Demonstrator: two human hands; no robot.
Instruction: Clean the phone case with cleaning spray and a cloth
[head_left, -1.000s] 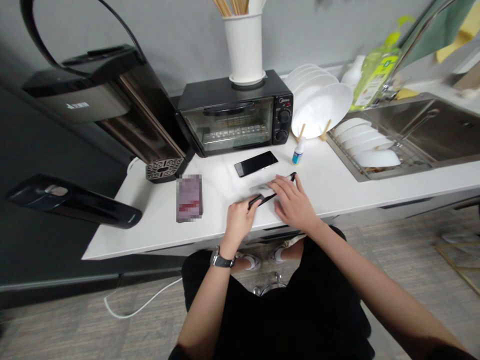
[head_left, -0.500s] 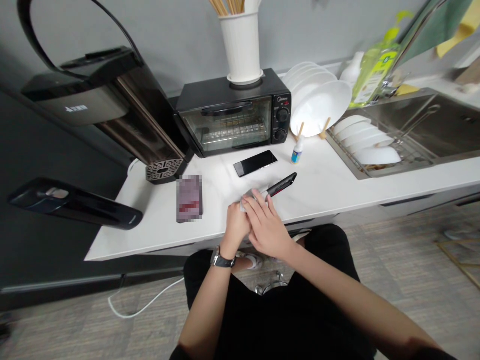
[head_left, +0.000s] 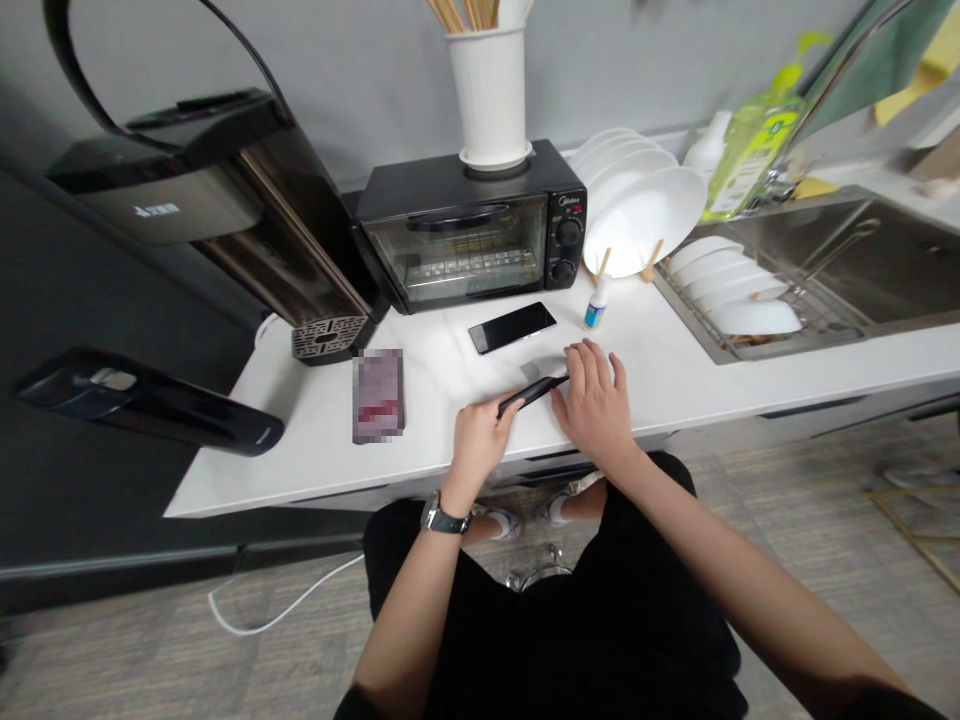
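Note:
My left hand (head_left: pixel 480 437), with a watch on its wrist, grips the near left end of a black phone (head_left: pixel 531 392). The phone is tilted and shows nearly edge-on, just above the counter's front part. My right hand (head_left: pixel 597 408) is at its other end, which runs in between thumb and fingers. A pale grey patch (head_left: pixel 535 369) lies behind the phone; whether it is cloth or shadow I cannot tell. A second phone (head_left: pixel 513 327) lies flat, dark screen up, beyond my hands. Right of that phone stands a small white-and-blue bottle (head_left: pixel 597 303).
A toaster oven (head_left: pixel 465 245) stands behind, carrying a white chopstick holder (head_left: pixel 491 95). To the left are a black drink machine (head_left: pixel 247 220) and a blurred-out purple item (head_left: pixel 378 396). Plates (head_left: pixel 637 215) in a rack and a sink (head_left: pixel 847 260) with bowls are on the right.
My right hand has moved right, from above my left hand to the phone's far end. The pale cloth-like piece under its fingers no longer shows there. The phone has shifted left and turned.

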